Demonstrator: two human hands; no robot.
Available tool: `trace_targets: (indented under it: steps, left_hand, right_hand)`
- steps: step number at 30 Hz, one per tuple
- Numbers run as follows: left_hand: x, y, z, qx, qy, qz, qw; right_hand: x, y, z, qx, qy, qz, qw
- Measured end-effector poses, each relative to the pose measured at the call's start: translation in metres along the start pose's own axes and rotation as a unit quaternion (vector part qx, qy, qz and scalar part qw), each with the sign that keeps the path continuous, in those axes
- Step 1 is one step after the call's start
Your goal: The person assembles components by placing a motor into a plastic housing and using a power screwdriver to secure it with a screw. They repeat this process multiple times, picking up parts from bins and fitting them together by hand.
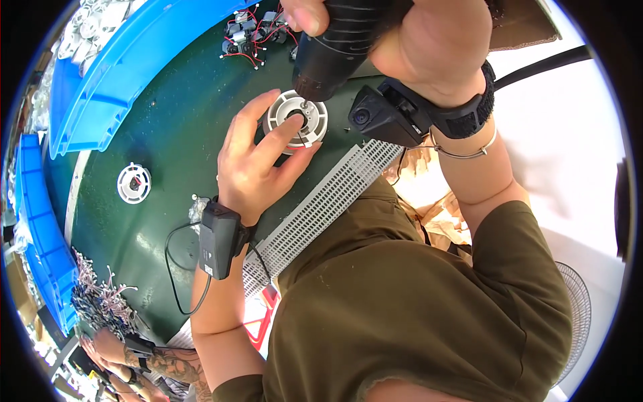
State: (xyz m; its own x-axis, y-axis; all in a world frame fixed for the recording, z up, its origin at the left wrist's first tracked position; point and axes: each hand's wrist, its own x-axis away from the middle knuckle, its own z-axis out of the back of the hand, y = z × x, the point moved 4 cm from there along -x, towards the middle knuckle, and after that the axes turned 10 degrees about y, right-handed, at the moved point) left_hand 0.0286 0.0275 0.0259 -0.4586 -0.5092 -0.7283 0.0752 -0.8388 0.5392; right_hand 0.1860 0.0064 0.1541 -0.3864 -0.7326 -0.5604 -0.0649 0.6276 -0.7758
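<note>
While left hand (258, 157), palm down, clasped white slotted round housing (317, 120) on green tabletop (181, 114), forefinger bent to its centre, right hand (429, 43) wrapped around black handheld power screwdriver (341, 53), nose angled down over housing's upper edge. White housings numbered two; second housing (122, 183) lay well apart, leftward. Screwdriver's top was cut off, its tip hidden; heaped red-wired parts (239, 47) defied counting.

Smooth green work surface (181, 127)
It bears a round white plastic housing (134, 183), grey-black parts with red wires (242, 37), tangled pale-and-dark cables (106, 300).
</note>
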Motion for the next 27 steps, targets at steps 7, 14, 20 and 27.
trace_targets:
  steps: [7,14,20,27]
  left_hand:
    - [0.000,0.002,-0.001,-0.002,0.000,-0.007,1.000]
    - [0.000,0.002,-0.001,0.005,-0.006,0.012,1.000]
    - [0.000,0.001,-0.003,0.007,-0.012,0.013,1.000]
    - [-0.003,0.008,0.000,-0.013,0.016,-0.010,1.000]
  right_hand:
    - [0.005,0.003,0.006,0.029,-0.018,0.000,0.999]
    - [0.007,0.004,0.003,0.059,-0.039,0.007,0.997]
    - [0.008,0.004,0.002,0.081,-0.053,0.021,0.995]
    - [0.006,-0.015,-0.019,0.143,-0.072,0.029,0.987]
